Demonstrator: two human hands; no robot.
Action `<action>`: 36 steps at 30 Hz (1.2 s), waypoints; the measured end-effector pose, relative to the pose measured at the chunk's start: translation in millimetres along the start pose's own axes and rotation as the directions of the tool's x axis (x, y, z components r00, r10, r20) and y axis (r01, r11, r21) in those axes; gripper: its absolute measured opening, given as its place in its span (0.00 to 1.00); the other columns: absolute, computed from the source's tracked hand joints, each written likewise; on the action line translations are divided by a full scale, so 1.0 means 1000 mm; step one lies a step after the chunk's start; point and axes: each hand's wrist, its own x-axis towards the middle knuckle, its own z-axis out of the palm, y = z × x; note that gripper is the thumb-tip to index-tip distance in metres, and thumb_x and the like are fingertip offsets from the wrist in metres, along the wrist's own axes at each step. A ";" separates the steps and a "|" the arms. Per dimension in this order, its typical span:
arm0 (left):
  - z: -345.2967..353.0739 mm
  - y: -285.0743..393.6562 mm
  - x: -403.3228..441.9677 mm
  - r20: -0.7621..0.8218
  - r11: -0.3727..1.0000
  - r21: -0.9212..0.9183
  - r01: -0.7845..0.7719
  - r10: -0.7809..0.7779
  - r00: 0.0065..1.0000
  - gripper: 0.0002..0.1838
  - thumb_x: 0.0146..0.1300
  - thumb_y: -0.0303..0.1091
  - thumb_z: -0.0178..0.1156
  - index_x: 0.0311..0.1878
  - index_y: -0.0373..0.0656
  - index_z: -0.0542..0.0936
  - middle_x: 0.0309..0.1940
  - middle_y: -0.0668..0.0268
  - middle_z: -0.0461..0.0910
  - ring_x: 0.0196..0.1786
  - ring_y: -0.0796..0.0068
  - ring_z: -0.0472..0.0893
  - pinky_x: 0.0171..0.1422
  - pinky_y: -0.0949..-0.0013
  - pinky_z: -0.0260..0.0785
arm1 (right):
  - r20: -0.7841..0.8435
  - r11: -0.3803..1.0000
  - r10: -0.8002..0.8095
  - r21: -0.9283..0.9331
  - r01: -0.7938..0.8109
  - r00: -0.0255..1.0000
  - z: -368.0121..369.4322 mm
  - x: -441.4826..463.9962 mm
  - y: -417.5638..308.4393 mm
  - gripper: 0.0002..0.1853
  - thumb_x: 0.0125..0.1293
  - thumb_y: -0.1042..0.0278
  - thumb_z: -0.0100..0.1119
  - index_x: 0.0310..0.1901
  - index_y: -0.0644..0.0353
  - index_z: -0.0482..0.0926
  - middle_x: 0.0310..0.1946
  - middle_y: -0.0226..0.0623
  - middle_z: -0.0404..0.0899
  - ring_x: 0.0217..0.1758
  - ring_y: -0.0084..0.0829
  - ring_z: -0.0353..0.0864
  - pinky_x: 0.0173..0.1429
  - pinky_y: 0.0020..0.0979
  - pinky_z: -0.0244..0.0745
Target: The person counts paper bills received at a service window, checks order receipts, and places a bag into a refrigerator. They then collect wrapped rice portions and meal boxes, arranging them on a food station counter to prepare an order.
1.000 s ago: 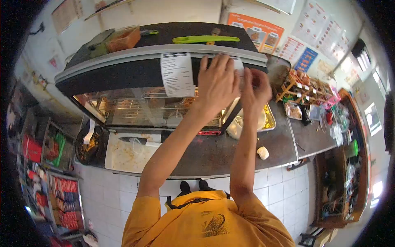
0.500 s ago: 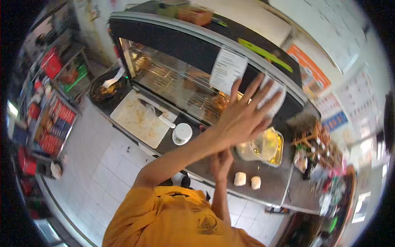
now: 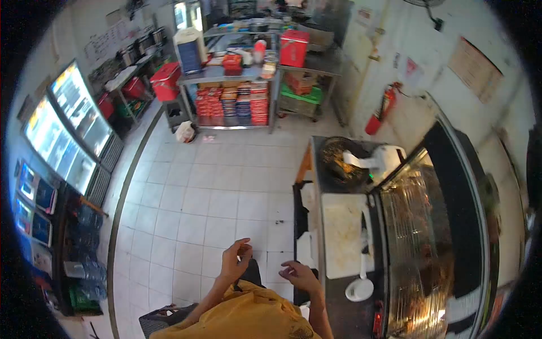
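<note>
My left hand (image 3: pixel 235 261) hangs in front of my body above the tiled floor, its fingers loosely bent and apart, with nothing in it. To its right my right hand (image 3: pixel 300 276) is also empty, fingers apart, near the counter's edge. A white cutting board (image 3: pixel 340 240) lies on the counter beside it, with a knife (image 3: pixel 365 233) along its right side. Just below the board is a round white kitchen scale (image 3: pixel 359 290). Farther back stands a dark wok (image 3: pixel 337 164) holding browned food and a white-handled utensil (image 3: pixel 361 161).
A glass display cabinet (image 3: pixel 419 248) runs along the right. Tiled floor (image 3: pixel 192 192) stretches ahead to a metal shelf (image 3: pixel 226 76) stacked with packets. Glass-door fridges (image 3: pixel 68 141) and large water bottles (image 3: pixel 90 268) line the left. A dark crate (image 3: pixel 164 319) sits near my left arm.
My view has swung left, from the counter and cabinet towards the open floor. The left hand, raised before the cabinet earlier, has come down. Both hands are now low before my body.
</note>
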 end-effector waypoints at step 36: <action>-0.333 -0.595 0.967 -0.313 0.397 -0.900 0.181 -0.877 0.364 0.10 0.72 0.28 0.54 0.51 0.35 0.79 0.38 0.66 0.83 0.39 0.80 0.79 0.44 0.76 0.70 | 0.252 0.755 -0.308 -0.522 0.397 0.917 0.106 1.684 -0.303 0.46 0.49 0.53 0.80 0.64 0.66 0.65 0.56 0.47 0.75 0.59 0.38 0.75 0.62 0.36 0.70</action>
